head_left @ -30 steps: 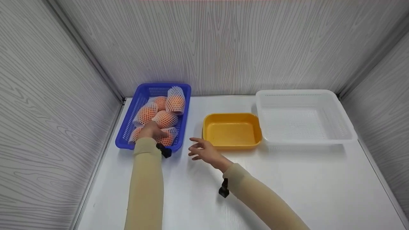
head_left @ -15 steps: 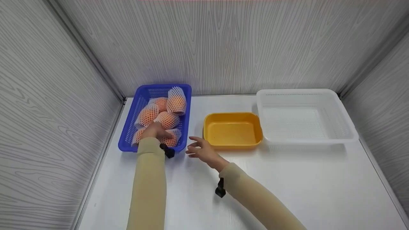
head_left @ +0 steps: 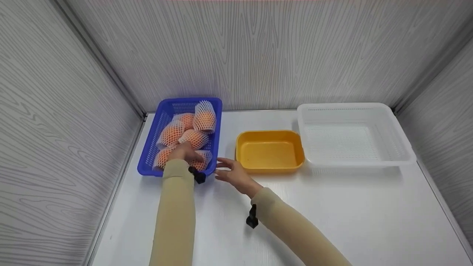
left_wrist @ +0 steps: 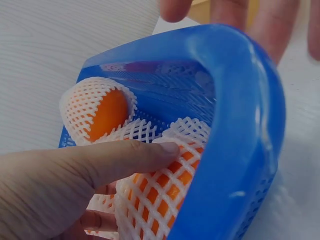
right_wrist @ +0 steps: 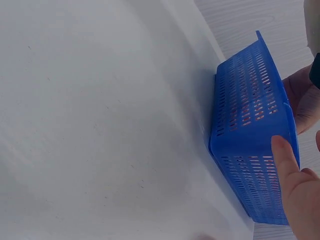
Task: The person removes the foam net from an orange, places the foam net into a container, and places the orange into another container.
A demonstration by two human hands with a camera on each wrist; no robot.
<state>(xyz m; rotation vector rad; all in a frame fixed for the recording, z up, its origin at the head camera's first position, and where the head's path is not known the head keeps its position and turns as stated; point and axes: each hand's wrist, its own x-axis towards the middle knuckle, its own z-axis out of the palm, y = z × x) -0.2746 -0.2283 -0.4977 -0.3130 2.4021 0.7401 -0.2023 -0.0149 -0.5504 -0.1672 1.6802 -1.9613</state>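
Note:
A blue plastic basket [head_left: 142, 166] at the left holds several oranges in white foam net sleeves. My left hand [head_left: 181, 152] reaches into its front part and grips a netted orange [left_wrist: 157, 205], the thumb [left_wrist: 145, 155] lying over the net and the other fingers bent behind the fruit. Part of that orange is hidden by the hand and the basket's rim. At the basket's front right corner is my right hand [head_left: 237, 178], with spread, relaxed fingers. In the right wrist view one of its fingers [right_wrist: 284, 155] lies against the corner of the basket's outer wall.
A small yellow tub [head_left: 269, 170] stands right of the blue basket, close beside a larger white basket [head_left: 362, 163]. Wood-grain panels [head_left: 258, 55] wall in the white table [head_left: 332, 221] at the back and both sides.
The blue basket has shifted slightly right. My left hand has moved right, onto the front right orange. The right hand has come a little left, up to the basket's corner.

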